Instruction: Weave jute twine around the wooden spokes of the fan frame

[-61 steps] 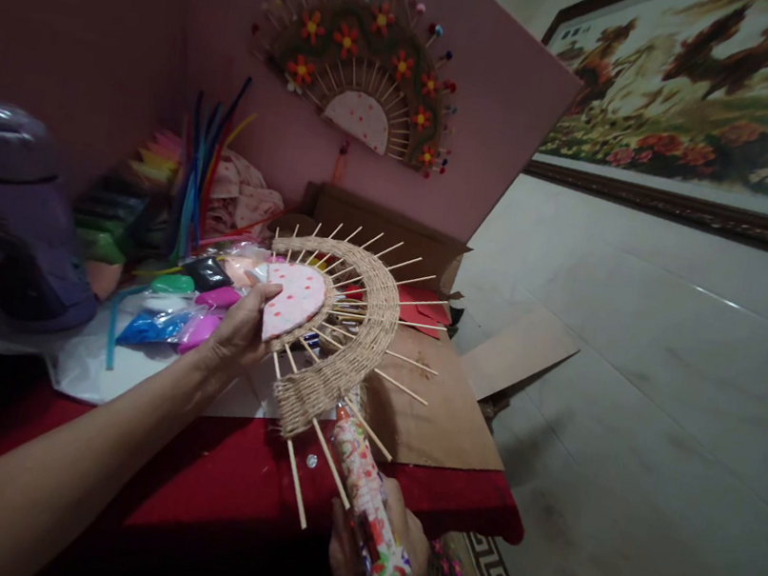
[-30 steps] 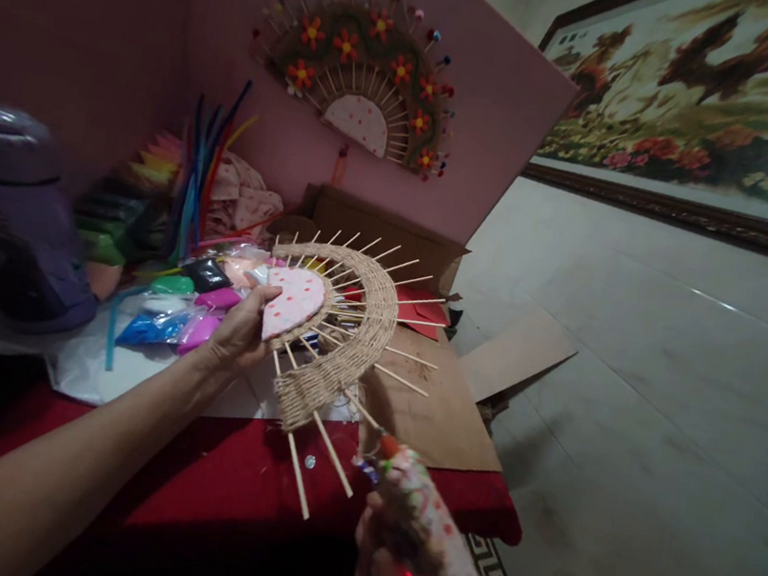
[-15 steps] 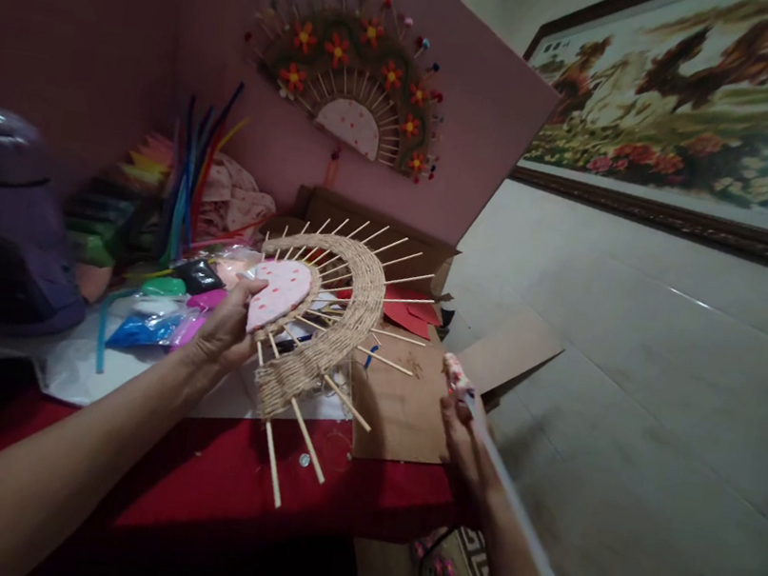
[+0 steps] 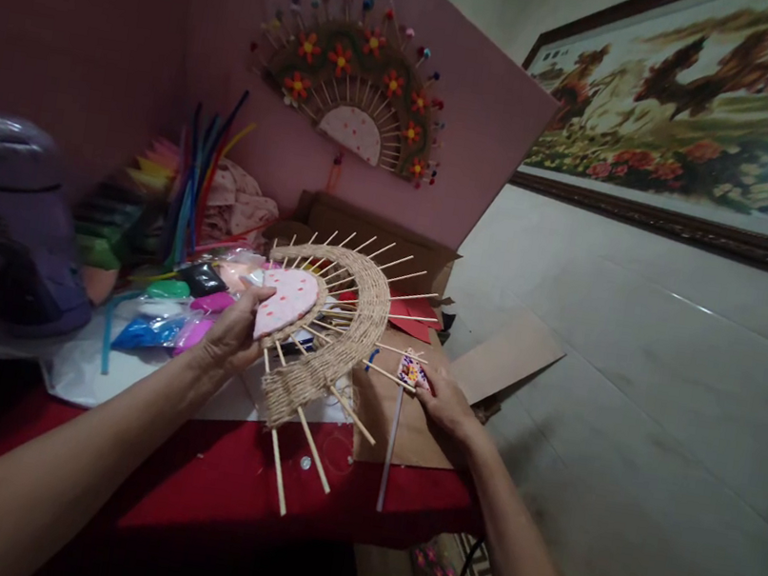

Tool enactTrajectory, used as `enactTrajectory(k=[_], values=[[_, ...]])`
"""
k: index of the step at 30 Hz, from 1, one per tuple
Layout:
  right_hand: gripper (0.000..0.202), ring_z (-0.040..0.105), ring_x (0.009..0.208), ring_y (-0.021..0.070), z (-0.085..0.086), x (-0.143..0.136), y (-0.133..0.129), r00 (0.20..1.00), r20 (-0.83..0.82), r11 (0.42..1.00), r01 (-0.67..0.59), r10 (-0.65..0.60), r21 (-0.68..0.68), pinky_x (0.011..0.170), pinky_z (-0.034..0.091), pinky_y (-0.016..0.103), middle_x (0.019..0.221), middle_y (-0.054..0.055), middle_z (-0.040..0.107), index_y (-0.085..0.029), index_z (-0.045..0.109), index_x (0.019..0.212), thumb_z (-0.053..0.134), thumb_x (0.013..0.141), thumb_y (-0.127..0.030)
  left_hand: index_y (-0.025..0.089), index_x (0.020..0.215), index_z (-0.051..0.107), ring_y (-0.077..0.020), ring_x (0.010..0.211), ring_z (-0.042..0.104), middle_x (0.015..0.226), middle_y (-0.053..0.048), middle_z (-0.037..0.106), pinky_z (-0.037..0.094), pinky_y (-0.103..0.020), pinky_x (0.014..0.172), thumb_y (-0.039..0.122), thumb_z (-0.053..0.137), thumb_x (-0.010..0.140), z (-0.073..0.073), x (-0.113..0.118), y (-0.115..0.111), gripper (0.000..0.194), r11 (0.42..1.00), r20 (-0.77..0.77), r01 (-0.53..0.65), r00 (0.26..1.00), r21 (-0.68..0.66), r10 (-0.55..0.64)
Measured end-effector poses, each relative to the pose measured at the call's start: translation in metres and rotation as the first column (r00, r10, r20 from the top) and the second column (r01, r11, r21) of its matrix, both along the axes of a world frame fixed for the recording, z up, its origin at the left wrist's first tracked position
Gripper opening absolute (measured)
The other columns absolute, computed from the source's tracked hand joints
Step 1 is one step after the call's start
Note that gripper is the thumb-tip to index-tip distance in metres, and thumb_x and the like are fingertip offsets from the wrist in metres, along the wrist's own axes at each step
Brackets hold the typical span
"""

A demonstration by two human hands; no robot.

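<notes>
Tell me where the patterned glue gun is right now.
In the head view, right of centre: the patterned glue gun is in the right hand, over the brown cardboard, by stick tips of the woven fan.

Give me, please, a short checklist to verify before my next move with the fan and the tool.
1. Left hand grips woven fan at dotted panel: ok.
2. Right hand grips patterned tool firmly: cannot tell.
3. Tool apart from the fan's wooden sticks: cannot tell, they overlap in view.
4. Clear stick visible at the tool: ok.
5. Red cloth free of loose bits: not ok, a small shiny piece lies there.
</notes>
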State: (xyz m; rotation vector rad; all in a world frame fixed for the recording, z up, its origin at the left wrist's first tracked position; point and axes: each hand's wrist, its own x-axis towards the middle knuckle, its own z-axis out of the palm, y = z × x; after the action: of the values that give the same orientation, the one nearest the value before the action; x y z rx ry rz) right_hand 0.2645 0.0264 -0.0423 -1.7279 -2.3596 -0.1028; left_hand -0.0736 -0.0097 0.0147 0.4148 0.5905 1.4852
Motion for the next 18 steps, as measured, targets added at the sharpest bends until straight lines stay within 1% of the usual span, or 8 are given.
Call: enactTrajectory(k=[2,4,5,7,10,13,15,18], values=[[0.035,0.053,0.092,0.0229,0.003,-0.01,-0.016,0.999,0.021,0.988,0.032,-0.036,0.153,0.079,0.039,0.034,0.1,0.011,0.059,-0.019,0.056,0.118,0.048,0.085,-0.026,0.001,0.107,0.057,-0.02,0.056,0.067,0.062,-0.011,0.069,0.057,-0.026,0.059,0.01,0.038,0.081,0.0,0.001,-0.001,0.033,1.0,-0.003,0.003,1.0,0.006,-0.003],[0.025,0.053,0.092,0.0232,0.009,-0.027,-0.04,0.995,-0.088,0.922,0.084,-0.054,0.378,0.08,0.039,0.036,0.098,0.01,0.06,-0.018,0.06,0.106,0.051,0.083,-0.021,0.001,0.107,0.057,-0.0204,0.057,0.068,0.065,-0.013,0.07,0.057,-0.027,0.06,0.011,0.038,0.081,0.001,0.002,-0.002,0.033,1.0,-0.007,0.002,1.0,0.006,-0.002],[0.017,0.054,0.091,0.0219,0.012,-0.037,-0.054,0.984,-0.18,0.877,0.085,0.002,0.474,0.08,0.04,0.035,0.093,0.008,0.061,-0.018,0.061,0.097,0.052,0.083,-0.019,0.001,0.107,0.057,-0.0204,0.058,0.068,0.067,-0.013,0.07,0.057,-0.028,0.06,0.011,0.038,0.081,0.0,0.002,-0.002,0.033,1.0,-0.009,0.0,1.0,0.006,0.0],[0.007,0.056,0.08,0.0182,0.017,-0.061,-0.084,0.916,-0.337,0.766,0.054,0.218,0.641,0.074,0.044,0.032,0.08,0.005,0.061,-0.018,0.059,0.085,0.053,0.083,-0.015,0.001,0.107,0.057,-0.0201,0.058,0.067,0.068,-0.014,0.071,0.057,-0.028,0.061,0.011,0.039,0.081,0.0,0.002,-0.001,0.033,1.0,-0.01,-0.006,1.0,0.004,0.006],[0.017,0.058,0.079,0.0173,0.025,-0.096,-0.124,0.788,-0.358,0.687,-0.112,0.502,0.718,0.073,0.047,0.033,0.079,0.004,0.061,-0.019,0.058,0.091,0.056,0.078,-0.008,0.001,0.107,0.057,-0.0186,0.055,0.067,0.066,-0.013,0.07,0.057,-0.026,0.06,0.011,0.039,0.081,-0.002,0.002,0.001,0.033,1.0,-0.012,-0.022,1.0,-0.011,0.022],[0.026,0.059,0.071,0.0148,0.032,-0.118,-0.148,0.651,-0.456,0.731,-0.231,0.607,0.643,0.064,0.048,0.029,0.078,0.003,0.063,-0.019,0.057,0.103,0.053,0.08,-0.008,0.001,0.108,0.056,-0.017,0.05,0.065,0.064,-0.012,0.07,0.056,-0.025,0.058,0.011,0.038,0.082,-0.001,0.004,0.0,0.033,0.999,-0.027,-0.031,0.999,-0.029,0.03],[0.028,0.059,0.064,0.0123,0.034,-0.124,-0.152,0.633,-0.522,0.776,-0.209,0.572,0.595,0.059,0.048,0.026,0.075,0.002,0.063,-0.02,0.057,0.104,0.054,0.08,-0.008,0.002,0.109,0.055,-0.0173,0.049,0.065,0.064,-0.011,0.07,0.056,-0.025,0.057,0.011,0.038,0.082,0.001,0.005,-0.001,0.033,0.999,-0.039,-0.033,0.999,-0.042,0.032],[0.025,0.059,0.062,0.0119,0.031,-0.122,-0.148,0.615,-0.552,0.738,-0.074,0.564,0.671,0.056,0.047,0.024,0.075,0.001,0.063,-0.021,0.059,0.101,0.056,0.079,-0.009,0.002,0.111,0.055,-0.0187,0.053,0.066,0.064,-0.011,0.07,0.057,-0.025,0.057,0.01,0.038,0.081,0.003,0.006,-0.004,0.035,0.999,-0.027,-0.038,0.999,-0.037,0.037]])
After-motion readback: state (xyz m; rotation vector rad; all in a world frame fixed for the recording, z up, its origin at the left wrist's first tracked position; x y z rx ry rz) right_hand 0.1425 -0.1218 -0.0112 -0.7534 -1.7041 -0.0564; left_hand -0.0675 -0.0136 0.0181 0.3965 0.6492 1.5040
